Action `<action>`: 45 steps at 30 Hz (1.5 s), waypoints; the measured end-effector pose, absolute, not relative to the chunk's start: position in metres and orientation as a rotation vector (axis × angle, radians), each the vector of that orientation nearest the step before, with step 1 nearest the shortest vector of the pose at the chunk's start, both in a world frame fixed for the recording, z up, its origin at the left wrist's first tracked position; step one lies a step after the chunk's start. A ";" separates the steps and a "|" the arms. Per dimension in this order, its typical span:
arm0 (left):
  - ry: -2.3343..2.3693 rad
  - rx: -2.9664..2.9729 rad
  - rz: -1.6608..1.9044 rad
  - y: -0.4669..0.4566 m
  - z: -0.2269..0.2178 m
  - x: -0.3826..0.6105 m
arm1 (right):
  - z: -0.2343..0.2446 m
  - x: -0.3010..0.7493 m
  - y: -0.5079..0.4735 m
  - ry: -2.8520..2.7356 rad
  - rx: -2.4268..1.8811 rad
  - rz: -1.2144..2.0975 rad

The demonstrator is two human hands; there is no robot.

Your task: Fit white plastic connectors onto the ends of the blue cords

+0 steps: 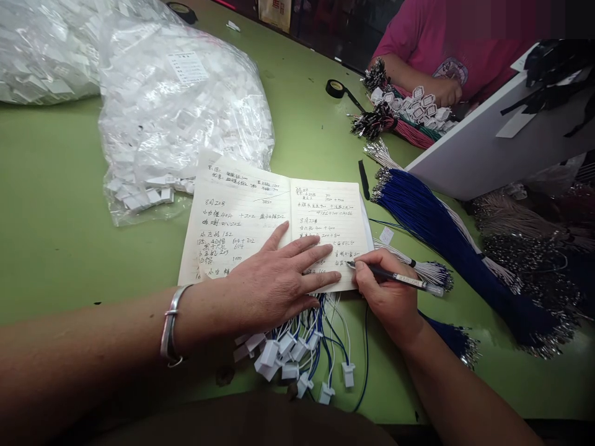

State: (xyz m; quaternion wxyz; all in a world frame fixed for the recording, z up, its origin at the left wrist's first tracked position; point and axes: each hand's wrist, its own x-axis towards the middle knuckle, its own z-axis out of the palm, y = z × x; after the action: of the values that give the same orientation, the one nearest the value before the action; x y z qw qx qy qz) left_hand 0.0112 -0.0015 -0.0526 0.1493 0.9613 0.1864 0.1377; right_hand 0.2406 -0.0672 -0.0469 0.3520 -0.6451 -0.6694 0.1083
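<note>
An open notebook (242,210) with handwritten lines lies on the green table. My left hand (283,272) rests flat across its lower middle, fingers spread over both pages. In my right hand (390,294) is a black pen (395,276), gripped near its tip, which meets the right page close to its right edge. Beneath the notebook's lower edge stick out blue and white wires with white connectors (288,356). My left forearm and hand cover part of the writing.
Clear plastic bags (186,105) full of white connectors stand at the left. Bundles of blue wires (441,229) lie at the right, by a grey-white panel (478,136). Black tape (335,88) is farther back. Across the table, a person in a pink shirt (413,37) has a hand near wire bundles.
</note>
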 end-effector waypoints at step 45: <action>0.541 2.758 0.386 -0.001 -0.054 0.010 | -0.065 0.255 -0.074 -1.562 -1.651 0.394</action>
State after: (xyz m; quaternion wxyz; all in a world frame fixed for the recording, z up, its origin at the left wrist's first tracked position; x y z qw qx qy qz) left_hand 0.0095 -0.0013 -0.0541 0.1515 0.9610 0.1885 0.1344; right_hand 0.2550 -0.0742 -0.0650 0.4055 -0.6543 -0.6189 0.1561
